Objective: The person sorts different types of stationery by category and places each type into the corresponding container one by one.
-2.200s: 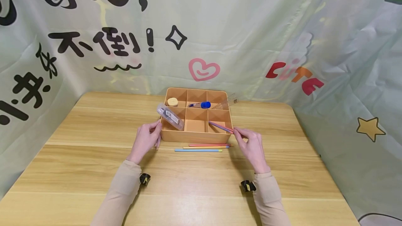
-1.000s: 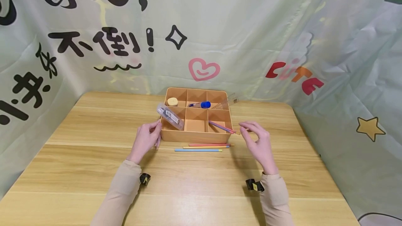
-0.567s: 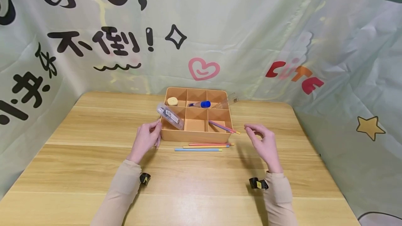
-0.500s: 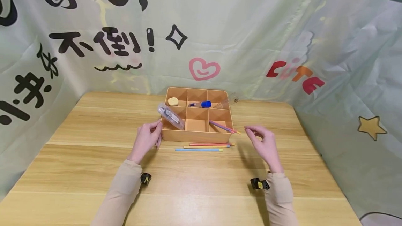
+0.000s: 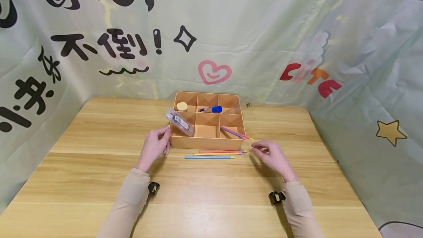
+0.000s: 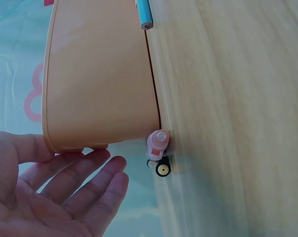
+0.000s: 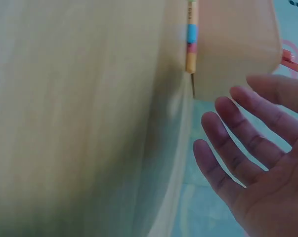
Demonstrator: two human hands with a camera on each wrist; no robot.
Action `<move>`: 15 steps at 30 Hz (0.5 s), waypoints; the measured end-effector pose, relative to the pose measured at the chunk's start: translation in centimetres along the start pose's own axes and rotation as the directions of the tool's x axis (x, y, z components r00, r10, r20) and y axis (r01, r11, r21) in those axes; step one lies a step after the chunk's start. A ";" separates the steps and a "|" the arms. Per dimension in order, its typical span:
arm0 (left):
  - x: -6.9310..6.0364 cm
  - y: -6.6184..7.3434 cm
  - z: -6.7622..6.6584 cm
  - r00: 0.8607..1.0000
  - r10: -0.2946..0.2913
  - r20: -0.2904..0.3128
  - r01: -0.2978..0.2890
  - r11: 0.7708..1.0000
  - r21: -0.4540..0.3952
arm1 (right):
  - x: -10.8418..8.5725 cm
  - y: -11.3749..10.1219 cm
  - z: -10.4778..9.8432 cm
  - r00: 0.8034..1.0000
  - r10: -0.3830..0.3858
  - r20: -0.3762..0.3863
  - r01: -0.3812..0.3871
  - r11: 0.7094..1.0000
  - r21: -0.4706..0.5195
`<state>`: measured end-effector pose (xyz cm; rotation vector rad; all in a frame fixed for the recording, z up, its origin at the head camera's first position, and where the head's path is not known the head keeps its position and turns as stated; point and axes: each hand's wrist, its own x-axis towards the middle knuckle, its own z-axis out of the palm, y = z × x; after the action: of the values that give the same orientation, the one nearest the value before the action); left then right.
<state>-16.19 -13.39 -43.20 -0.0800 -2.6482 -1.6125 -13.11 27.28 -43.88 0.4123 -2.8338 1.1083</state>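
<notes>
An orange divided storage box [image 5: 206, 143] stands on the table. My left hand [image 5: 153, 146] pinches its left front corner at the rim; in the left wrist view the other fingers spread beside the wall. Past the box's right front corner, my right hand [image 5: 272, 157] hovers with loosely bent fingers and nothing in them. Pink and purple pencils [image 5: 232, 133] lean in the front right compartment, yellow tip sticking out. Along the box's front lie red and orange pencils [image 5: 218, 154] and a blue pencil [image 5: 208, 157].
In the box are a clear plastic case [image 5: 180, 122] at front left, a cream rounded block [image 5: 181, 106], a blue-capped glue stick [image 5: 211, 109] and a clear ruler [image 5: 239, 106]. Pink and black item ends [image 6: 158, 143] show beside the box. A printed curtain [image 5: 264, 28] hangs behind.
My right hand has let go of the pencil in the front right compartment, drawn away to the right, then come down nearer the table. My left hand has stayed at the corner.
</notes>
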 end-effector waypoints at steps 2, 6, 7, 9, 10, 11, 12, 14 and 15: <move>0.0 0.0 0.0 1.000 -0.002 0.003 0.002 1.000 -0.003 | 0.1 0.1 0.0 0.999 -0.010 0.042 0.010 1.000 -0.003; -0.1 0.1 0.0 1.000 -0.012 0.010 0.012 1.000 -0.018 | 0.6 0.3 0.1 0.995 -0.030 0.098 0.032 0.999 -0.024; -0.1 0.1 0.0 1.000 -0.013 0.012 0.013 1.000 -0.021 | 0.7 0.4 0.1 0.993 -0.044 0.108 0.048 0.998 -0.029; -0.1 0.2 0.0 1.000 -0.013 0.014 0.014 1.000 -0.024 | 1.0 0.6 0.2 0.990 -0.066 0.127 0.071 0.997 -0.037; -0.1 0.2 0.0 1.000 -0.013 0.013 0.013 1.000 -0.023 | 1.1 0.7 0.2 0.987 -0.076 0.139 0.082 0.996 -0.038; -0.1 0.1 0.0 1.000 -0.011 0.012 0.012 1.000 -0.020 | 1.3 0.8 0.2 0.985 -0.088 0.151 0.095 0.995 -0.042; -0.1 0.1 0.0 1.000 -0.011 0.011 0.011 1.000 -0.019 | 1.5 0.9 0.2 0.982 -0.091 0.166 0.099 0.994 -0.039; -0.1 0.1 0.0 1.000 -0.010 0.008 0.010 1.000 -0.015 | 1.8 1.1 0.2 0.977 -0.090 0.195 0.099 0.994 -0.041; -0.1 0.1 0.0 1.000 -0.009 0.007 0.009 1.000 -0.013 | 2.0 1.2 0.2 0.974 -0.088 0.209 0.098 0.994 -0.041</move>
<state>-16.10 -13.37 -43.12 -0.0740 -2.6476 -1.6352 -15.37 27.53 -44.52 0.6866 -2.9749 1.0293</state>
